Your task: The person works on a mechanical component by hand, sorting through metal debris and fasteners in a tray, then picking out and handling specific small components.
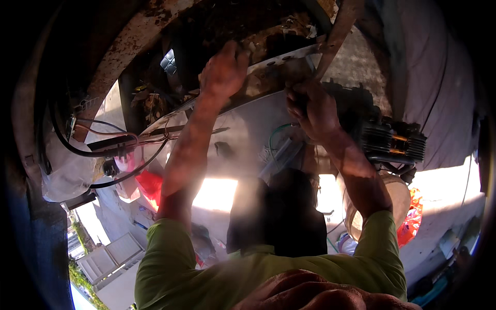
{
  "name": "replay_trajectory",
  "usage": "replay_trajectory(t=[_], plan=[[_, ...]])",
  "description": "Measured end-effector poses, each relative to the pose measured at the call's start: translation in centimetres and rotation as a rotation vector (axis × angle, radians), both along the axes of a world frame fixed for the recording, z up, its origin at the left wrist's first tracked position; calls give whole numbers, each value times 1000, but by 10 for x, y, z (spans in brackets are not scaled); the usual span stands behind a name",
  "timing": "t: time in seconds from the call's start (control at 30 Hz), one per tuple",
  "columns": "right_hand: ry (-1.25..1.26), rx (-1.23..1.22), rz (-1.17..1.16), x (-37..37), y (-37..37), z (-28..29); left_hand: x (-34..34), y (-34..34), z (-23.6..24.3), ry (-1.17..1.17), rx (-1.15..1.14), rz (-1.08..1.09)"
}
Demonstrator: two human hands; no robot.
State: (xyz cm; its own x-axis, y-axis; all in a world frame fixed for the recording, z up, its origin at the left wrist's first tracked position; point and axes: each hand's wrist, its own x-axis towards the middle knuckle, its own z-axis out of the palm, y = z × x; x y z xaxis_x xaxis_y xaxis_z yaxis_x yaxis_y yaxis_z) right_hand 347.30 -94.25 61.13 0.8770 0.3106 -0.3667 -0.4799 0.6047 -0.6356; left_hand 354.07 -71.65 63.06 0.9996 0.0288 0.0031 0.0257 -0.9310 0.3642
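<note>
My left hand (223, 72) is raised in a closed fist at the left end of a pale metal rail with holes (279, 59). What its fingers hold, if anything, is hidden. At the rail's lower right side, my right hand (313, 109) is closed too, its fingers curled round something dark in shadow that I cannot make out. A flat rusty bar (338, 39) slants upward just beyond that hand. Beside my right forearm sits a dark finned engine cylinder (393, 142).
Rusty curved framework (132, 46) arches over the left side. Black hoses and cables (129, 150) hang beside a clear plastic bag (67, 165). A red bag (150, 187) lies near my left arm. A round wooden-looking drum (395, 199) and an orange-red bag (411, 219) stand at right.
</note>
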Motion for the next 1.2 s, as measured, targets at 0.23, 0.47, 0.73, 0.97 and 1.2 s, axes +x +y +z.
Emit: replay_trajectory(t=[0.23,0.47,0.73,0.97,1.2], plan=[[-443,-397,339,30,-1,44,0,10,-16,-321,183,-171],[-846,-434,196,101,-15,5,-6,-19,7,-323,-22,-53],[-1564,-887,208,116,-31,32,-13,-12,15,-240,-14,8],[-1765,-990,55,132,-29,21,-7,-16,19,-160,-56,34],[-1906,-999,24,131,-21,13,-7,-3,16,-83,-156,48]])
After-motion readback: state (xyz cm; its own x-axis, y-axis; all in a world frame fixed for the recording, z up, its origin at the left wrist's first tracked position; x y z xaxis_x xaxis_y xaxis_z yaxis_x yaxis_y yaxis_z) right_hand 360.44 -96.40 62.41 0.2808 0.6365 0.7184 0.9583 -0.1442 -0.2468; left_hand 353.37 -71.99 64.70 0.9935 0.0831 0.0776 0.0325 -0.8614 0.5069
